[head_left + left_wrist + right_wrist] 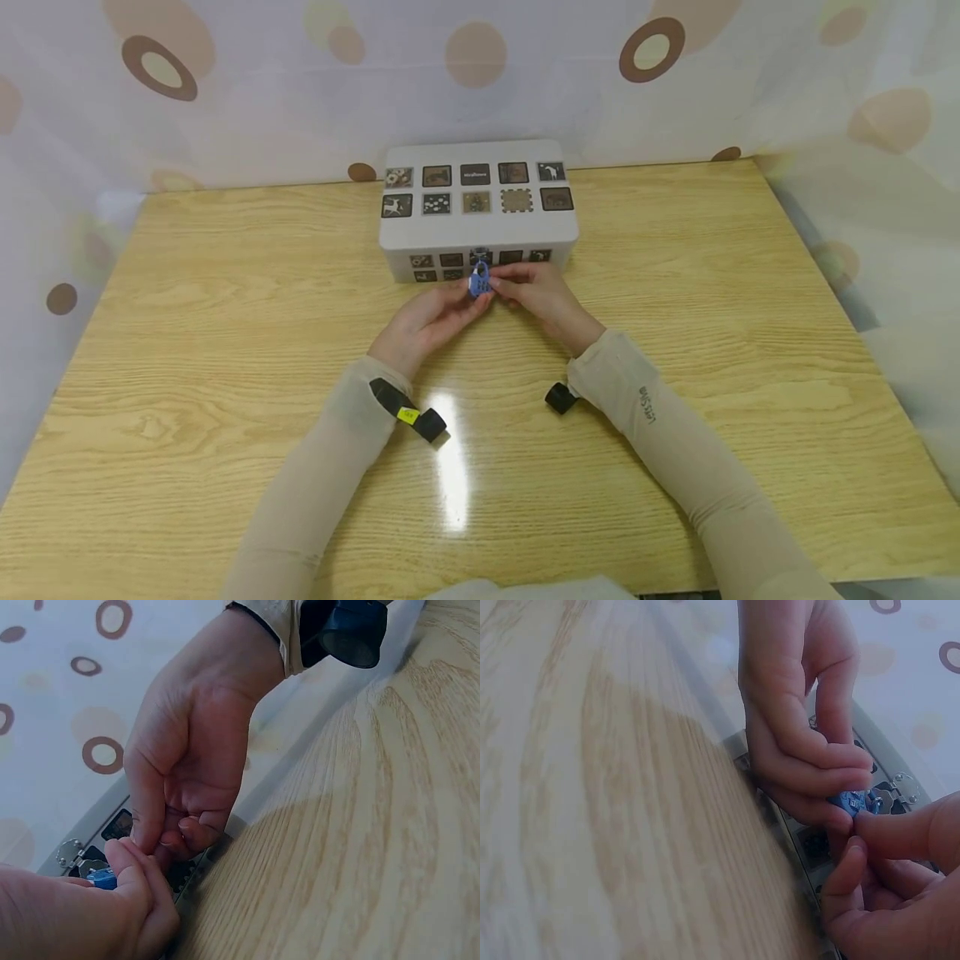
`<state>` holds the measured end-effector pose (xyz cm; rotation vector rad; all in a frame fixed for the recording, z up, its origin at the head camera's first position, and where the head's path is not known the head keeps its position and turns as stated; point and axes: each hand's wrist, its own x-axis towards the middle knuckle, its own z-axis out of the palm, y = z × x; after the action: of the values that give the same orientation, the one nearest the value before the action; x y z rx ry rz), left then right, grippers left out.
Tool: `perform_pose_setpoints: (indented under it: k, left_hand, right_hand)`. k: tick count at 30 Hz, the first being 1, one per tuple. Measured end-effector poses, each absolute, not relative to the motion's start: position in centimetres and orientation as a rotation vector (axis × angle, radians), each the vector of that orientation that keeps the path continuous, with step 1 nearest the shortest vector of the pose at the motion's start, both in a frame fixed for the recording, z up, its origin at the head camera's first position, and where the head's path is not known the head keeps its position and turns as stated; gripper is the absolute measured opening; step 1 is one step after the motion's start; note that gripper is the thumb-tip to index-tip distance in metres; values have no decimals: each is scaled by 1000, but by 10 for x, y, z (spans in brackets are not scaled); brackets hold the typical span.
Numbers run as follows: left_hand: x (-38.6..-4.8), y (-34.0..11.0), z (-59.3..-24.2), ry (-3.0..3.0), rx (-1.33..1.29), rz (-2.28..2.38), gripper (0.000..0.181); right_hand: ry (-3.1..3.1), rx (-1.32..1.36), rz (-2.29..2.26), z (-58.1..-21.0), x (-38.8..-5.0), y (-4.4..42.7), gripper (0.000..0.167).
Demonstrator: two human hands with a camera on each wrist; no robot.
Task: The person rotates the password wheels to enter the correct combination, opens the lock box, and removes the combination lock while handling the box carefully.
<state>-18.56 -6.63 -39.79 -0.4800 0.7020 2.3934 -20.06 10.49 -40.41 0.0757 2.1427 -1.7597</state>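
Note:
A small blue combination padlock [480, 283] hangs by its shackle at the metal clasp [480, 252] on the front of a white box [480, 229]. My left hand [429, 321] holds the padlock's body from the left, fingers curled beneath it. From the right, my right hand [546, 302] pinches the padlock with thumb and fingertips near its number dials. In the right wrist view, the right thumb touches the blue body [850, 801] next to the left fingers. Fingers cover most of the padlock [103, 879] in the left wrist view.
The box has a lid with rows of dark picture squares and stands at the back of a wood-grain table [247, 333]. Behind it hangs a pale curtain [405, 92] with brown circles. A black strap [390, 398] with a wrist camera is on the left sleeve.

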Motion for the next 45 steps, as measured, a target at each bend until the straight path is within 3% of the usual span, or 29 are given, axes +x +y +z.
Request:
perform_pose_setpoints:
  k: [45]
  left_hand:
    - [-182,-64,-396,884,-461,2385,44]
  right_hand:
    - [2068,-65,-1784,-402,-201,105,34]
